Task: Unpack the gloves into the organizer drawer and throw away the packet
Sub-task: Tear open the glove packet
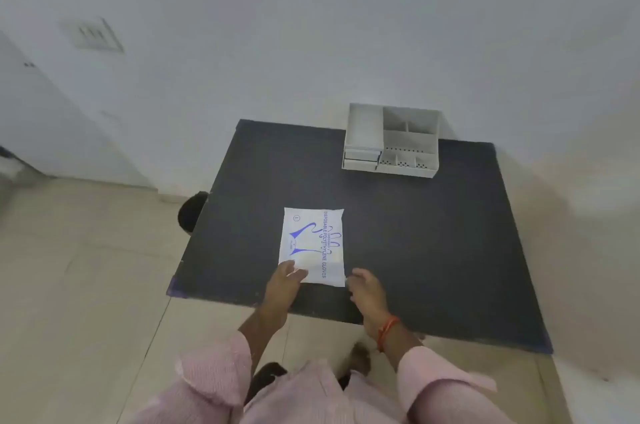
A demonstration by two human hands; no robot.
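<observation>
A white packet of disposable gloves [313,243] with blue print lies flat on the dark table [433,233], near its front edge. My left hand [285,285] rests on the packet's near left corner, fingers laid on it. My right hand [365,288] hovers at the packet's near right corner with fingers curled and apart, holding nothing. A pale grey organizer [391,141] with several compartments and small drawers on its left side stands at the table's far edge against the wall.
A dark round bin [191,212] sits on the tiled floor by the table's left edge. The white wall runs behind the table. A switch plate [91,34] is on the wall at far left.
</observation>
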